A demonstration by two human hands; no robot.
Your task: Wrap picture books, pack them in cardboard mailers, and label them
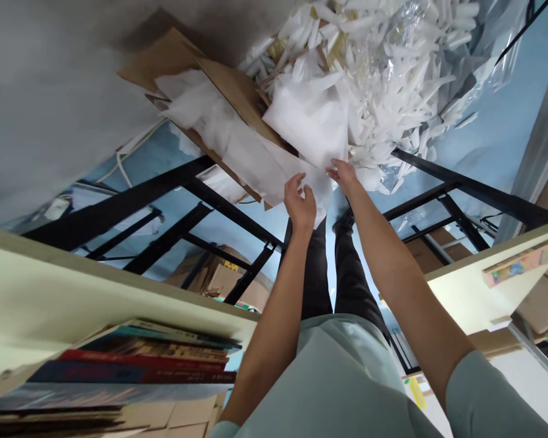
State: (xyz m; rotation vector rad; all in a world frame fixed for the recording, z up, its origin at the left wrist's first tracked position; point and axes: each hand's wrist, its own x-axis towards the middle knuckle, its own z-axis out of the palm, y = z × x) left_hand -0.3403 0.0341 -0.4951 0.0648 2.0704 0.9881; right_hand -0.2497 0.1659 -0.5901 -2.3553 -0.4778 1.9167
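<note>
An open cardboard box (237, 100) lies tilted on the floor ahead of me, with thin white foam sheets (251, 155) spilling over its side. Another white foam sheet (305, 115) covers the box's right end, and its lower corner meets my right hand (344, 174), whose fingers close at that edge. My left hand (300, 201) hovers over the sheets' lower end, its fingers curled but apart, with nothing visible between them. Whether its fingertips touch the sheet is hard to see.
A large heap of white foam pieces and clear plastic (393, 79) spreads at the far right. Black metal table legs (155, 188) stand on both sides. Books (137, 365) lie stacked at lower left; a pale tabletop edge (456, 267) is at right. Cartons (237, 280) sit underneath.
</note>
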